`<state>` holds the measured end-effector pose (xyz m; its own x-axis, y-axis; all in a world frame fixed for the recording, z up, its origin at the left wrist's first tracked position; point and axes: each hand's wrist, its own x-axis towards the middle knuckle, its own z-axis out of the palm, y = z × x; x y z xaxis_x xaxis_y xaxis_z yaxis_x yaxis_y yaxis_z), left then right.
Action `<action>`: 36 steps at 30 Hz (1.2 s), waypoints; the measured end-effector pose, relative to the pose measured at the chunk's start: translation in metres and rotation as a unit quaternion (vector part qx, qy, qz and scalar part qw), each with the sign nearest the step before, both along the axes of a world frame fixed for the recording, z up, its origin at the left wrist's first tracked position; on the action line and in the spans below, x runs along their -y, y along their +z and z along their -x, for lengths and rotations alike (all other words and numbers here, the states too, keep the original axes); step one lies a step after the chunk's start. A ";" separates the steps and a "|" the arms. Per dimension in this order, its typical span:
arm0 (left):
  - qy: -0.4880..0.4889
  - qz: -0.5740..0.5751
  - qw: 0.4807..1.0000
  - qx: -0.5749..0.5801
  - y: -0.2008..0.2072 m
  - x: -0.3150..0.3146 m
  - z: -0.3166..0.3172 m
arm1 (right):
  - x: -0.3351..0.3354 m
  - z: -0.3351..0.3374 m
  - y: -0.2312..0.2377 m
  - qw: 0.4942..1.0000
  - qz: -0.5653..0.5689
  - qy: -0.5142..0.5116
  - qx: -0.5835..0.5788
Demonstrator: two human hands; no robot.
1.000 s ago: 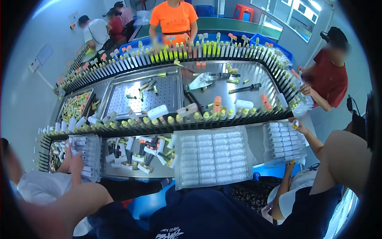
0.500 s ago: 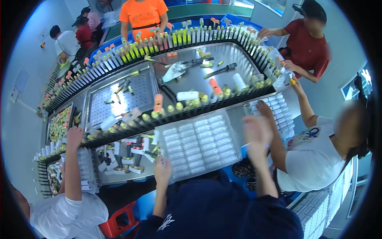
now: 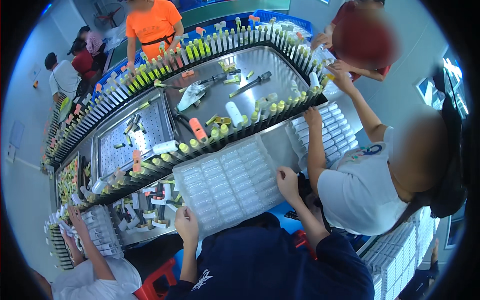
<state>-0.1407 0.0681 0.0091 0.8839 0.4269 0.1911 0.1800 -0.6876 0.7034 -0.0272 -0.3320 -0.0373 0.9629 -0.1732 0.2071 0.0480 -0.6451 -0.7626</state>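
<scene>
A clear plastic blister tray (image 3: 195,192), with rows of oblong pockets, lies on the near bench in front of me, its near edge towards my body. My left hand (image 3: 187,225) is closed on its near left edge, thumb against the fingers. At its right edge is my right hand (image 3: 288,182), fingers bent and pinched on the rim. Left of the tray lies a loose heap of white, black and yellow-green pieces (image 3: 150,207). Just beyond the tray runs a black rack (image 3: 200,151) of upright yellow-tipped pieces.
A perforated steel tray (image 3: 112,145) and a steel work surface (image 3: 210,102) with a white glove (image 3: 192,95) lie beyond the rack. To the right, a co-worker's hand (image 3: 313,117) touches a tray of white pieces (image 3: 330,135). Another filled tray (image 3: 102,230) and a red stool (image 3: 155,285) are to the left.
My right hand, raised and blurred to the right before, has come down to the tray's right edge. My left hand stays at its left side. The whole view has shifted.
</scene>
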 end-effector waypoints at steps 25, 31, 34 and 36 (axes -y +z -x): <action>-0.417 0.280 0.864 -0.022 0.006 0.100 0.018 | -0.049 0.538 0.305 0.646 0.111 -0.732 0.186; -0.438 0.240 0.864 -0.063 0.014 0.095 -0.004 | -0.005 0.731 0.183 0.501 -0.005 -0.830 0.245; -0.455 0.222 0.859 -0.079 -0.001 0.076 -0.017 | 0.047 0.781 0.116 0.422 -0.032 -0.856 0.298; -0.447 0.237 0.855 -0.115 -0.019 0.070 -0.017 | 0.065 0.891 0.172 0.411 0.161 -0.891 0.103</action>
